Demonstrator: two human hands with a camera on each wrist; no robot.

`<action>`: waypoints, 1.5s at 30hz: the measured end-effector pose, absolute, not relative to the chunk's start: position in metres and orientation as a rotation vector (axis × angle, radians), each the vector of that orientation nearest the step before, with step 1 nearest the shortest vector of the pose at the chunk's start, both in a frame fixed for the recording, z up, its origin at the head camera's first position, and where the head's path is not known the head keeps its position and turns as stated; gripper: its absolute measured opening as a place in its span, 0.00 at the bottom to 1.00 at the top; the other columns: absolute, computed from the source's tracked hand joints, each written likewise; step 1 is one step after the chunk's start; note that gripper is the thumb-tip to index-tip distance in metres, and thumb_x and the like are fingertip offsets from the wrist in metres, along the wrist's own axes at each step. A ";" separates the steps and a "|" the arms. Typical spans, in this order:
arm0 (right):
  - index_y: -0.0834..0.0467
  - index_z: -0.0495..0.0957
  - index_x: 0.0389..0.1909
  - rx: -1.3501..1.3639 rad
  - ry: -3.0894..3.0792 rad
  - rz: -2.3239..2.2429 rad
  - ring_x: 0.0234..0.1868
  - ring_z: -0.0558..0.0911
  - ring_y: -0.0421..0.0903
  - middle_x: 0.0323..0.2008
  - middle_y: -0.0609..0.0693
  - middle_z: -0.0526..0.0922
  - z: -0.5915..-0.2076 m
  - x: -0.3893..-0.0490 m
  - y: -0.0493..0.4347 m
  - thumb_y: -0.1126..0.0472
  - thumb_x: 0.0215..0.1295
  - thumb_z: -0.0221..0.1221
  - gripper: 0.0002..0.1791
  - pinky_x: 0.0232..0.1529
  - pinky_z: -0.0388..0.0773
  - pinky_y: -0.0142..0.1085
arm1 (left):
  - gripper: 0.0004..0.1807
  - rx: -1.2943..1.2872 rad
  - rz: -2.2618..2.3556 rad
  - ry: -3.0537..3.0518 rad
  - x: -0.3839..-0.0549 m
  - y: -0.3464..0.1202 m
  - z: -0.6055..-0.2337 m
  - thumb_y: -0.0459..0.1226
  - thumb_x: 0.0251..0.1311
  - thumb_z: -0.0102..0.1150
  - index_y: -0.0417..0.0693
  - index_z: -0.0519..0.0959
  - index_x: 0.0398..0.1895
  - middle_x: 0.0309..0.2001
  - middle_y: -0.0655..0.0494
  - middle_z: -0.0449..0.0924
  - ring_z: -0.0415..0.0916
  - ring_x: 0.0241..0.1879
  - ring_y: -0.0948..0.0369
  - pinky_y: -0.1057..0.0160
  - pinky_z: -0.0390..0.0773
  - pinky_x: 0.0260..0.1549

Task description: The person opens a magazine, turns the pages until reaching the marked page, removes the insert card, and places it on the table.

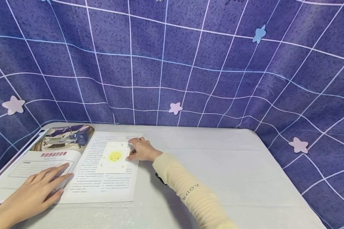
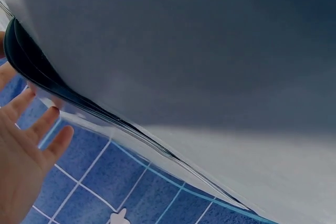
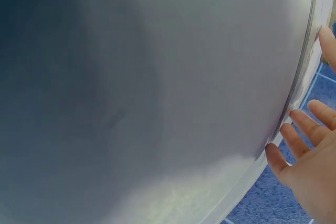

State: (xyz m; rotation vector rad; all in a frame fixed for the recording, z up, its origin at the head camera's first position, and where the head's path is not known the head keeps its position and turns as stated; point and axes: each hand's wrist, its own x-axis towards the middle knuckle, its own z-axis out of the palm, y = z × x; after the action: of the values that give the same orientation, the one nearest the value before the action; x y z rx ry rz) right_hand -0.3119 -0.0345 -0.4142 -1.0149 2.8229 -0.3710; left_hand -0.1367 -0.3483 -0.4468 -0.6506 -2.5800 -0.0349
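An open book with printed pages and a picture at its upper left lies on the left part of the table. On its right page is a white card with a yellow smiling sun. My left hand rests on the left page, fingers extended toward the fold. My right hand touches the card's right edge, its thumb and index fingertip apart. In the left wrist view the left fingers spread near the curved pages; in the right wrist view the right fingers lie along the paper's edge.
A pale cloth covers the table. Behind it and at its sides hangs a blue-purple grid curtain with star shapes. A dark object shows partly under the cream right sleeve.
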 end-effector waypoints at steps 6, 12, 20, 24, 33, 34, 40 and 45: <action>0.51 0.60 0.66 -1.008 2.817 -0.384 0.58 0.65 0.44 0.65 0.42 0.64 -0.411 -0.311 -0.037 0.39 0.52 0.61 0.42 0.56 0.63 0.35 | 0.26 -0.595 -0.051 -2.649 -0.137 -0.347 -0.445 0.49 0.53 0.60 0.58 0.71 0.57 0.65 0.53 0.60 0.60 0.55 0.49 0.46 0.60 0.43; 0.50 0.58 0.66 -0.983 2.821 -0.364 0.55 0.65 0.43 0.66 0.42 0.62 -0.409 -0.309 -0.040 0.39 0.51 0.61 0.43 0.53 0.62 0.36 | 0.29 -0.540 -0.085 -2.705 -0.137 -0.343 -0.443 0.54 0.49 0.62 0.58 0.73 0.55 0.64 0.50 0.61 0.61 0.53 0.46 0.43 0.59 0.45; 0.49 0.57 0.67 -0.933 2.850 -0.333 0.58 0.65 0.44 0.66 0.42 0.62 -0.407 -0.308 -0.046 0.39 0.49 0.63 0.45 0.59 0.63 0.42 | 0.30 -0.508 -0.032 -2.754 -0.139 -0.340 -0.441 0.57 0.48 0.61 0.56 0.74 0.54 0.64 0.49 0.61 0.66 0.51 0.41 0.40 0.62 0.43; 0.50 0.57 0.67 -0.924 2.857 -0.338 0.60 0.65 0.44 0.66 0.43 0.63 -0.408 -0.309 -0.048 0.39 0.48 0.64 0.46 0.61 0.63 0.42 | 0.31 -0.499 -0.012 -2.772 -0.140 -0.339 -0.439 0.58 0.46 0.62 0.56 0.75 0.53 0.61 0.47 0.64 0.68 0.49 0.40 0.37 0.65 0.40; 0.50 0.59 0.66 -0.883 2.855 -0.362 0.60 0.65 0.44 0.63 0.45 0.66 -0.408 -0.311 -0.052 0.40 0.45 0.67 0.47 0.60 0.63 0.40 | 0.31 -0.501 -0.015 -2.772 -0.142 -0.338 -0.438 0.57 0.45 0.63 0.54 0.75 0.52 0.59 0.44 0.66 0.69 0.47 0.38 0.36 0.67 0.37; 0.50 0.59 0.66 -0.876 2.854 -0.359 0.60 0.65 0.44 0.63 0.45 0.66 -0.407 -0.311 -0.052 0.40 0.45 0.67 0.47 0.60 0.63 0.40 | 0.31 -0.498 -0.012 -2.774 -0.142 -0.338 -0.438 0.57 0.45 0.63 0.54 0.75 0.52 0.59 0.44 0.66 0.69 0.47 0.38 0.36 0.67 0.37; 0.50 0.58 0.66 -0.834 2.839 -0.349 0.59 0.63 0.43 0.61 0.46 0.65 -0.406 -0.313 -0.055 0.40 0.42 0.68 0.50 0.59 0.63 0.40 | 0.31 -0.503 -0.020 -2.771 -0.143 -0.338 -0.438 0.57 0.45 0.63 0.53 0.75 0.51 0.58 0.44 0.66 0.69 0.47 0.38 0.36 0.68 0.36; 0.50 0.58 0.67 -0.818 2.828 -0.367 0.55 0.63 0.41 0.58 0.46 0.64 -0.406 -0.315 -0.056 0.41 0.40 0.70 0.51 0.51 0.62 0.34 | 0.30 -0.513 -0.038 -2.751 -0.143 -0.339 -0.440 0.56 0.44 0.64 0.53 0.76 0.51 0.58 0.44 0.66 0.70 0.47 0.38 0.36 0.67 0.35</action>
State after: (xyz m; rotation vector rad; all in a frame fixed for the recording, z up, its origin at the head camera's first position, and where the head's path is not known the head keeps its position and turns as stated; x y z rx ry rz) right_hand -0.3145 -0.0557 -0.4059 -0.8177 2.8275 -0.3668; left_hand -0.1433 -0.3391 -0.4396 -0.5125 -2.7512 -0.0384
